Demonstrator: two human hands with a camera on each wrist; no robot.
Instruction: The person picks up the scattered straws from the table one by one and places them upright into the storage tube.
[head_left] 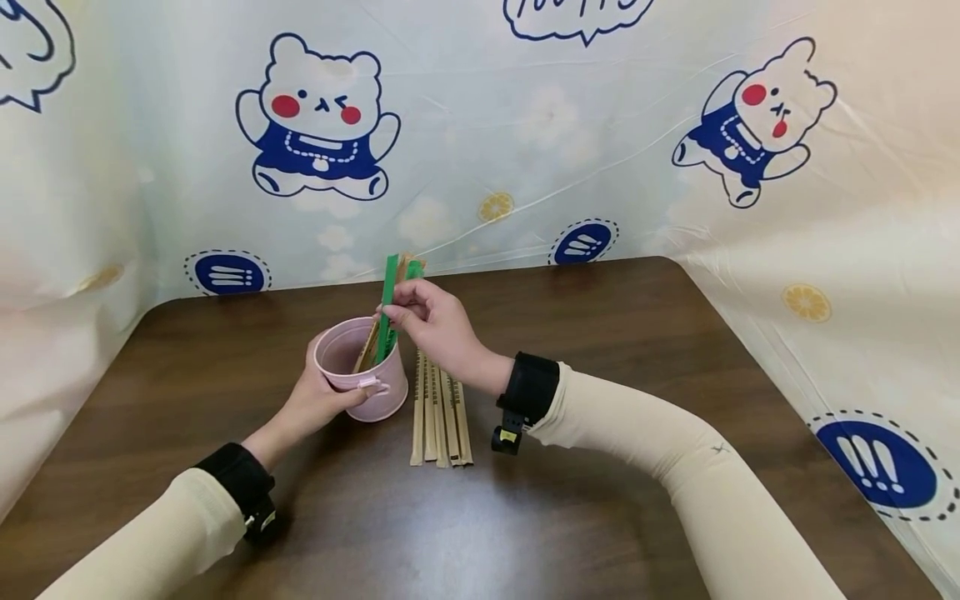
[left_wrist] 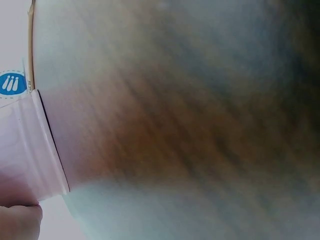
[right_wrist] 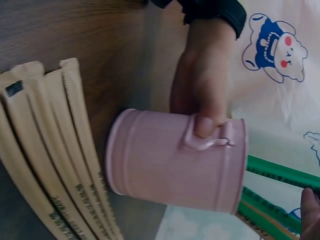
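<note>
A pink pail (head_left: 381,407) with a small side handle stands tilted over the table. My left hand (head_left: 315,398) grips it, thumb over the handle, fingers behind the wall. Several slim paper-wrapped chopstick packets lean inside the pail, green at their upper ends. One green packet (head_left: 388,287) is pinched between the thumb and fingers of my right hand (head_left: 442,329), its lower end inside the rim. The right wrist view shows the pail (right_wrist: 170,160) from its side, green ends jutting past the mouth. In the left wrist view a blurred surface hides most of the scene.
Several brown paper-wrapped packets (head_left: 442,425) lie side by side on the dark wooden table (head_left: 600,517), just right of the pail. A pale curtain (head_left: 465,108) with bear prints hangs behind the table and along both sides.
</note>
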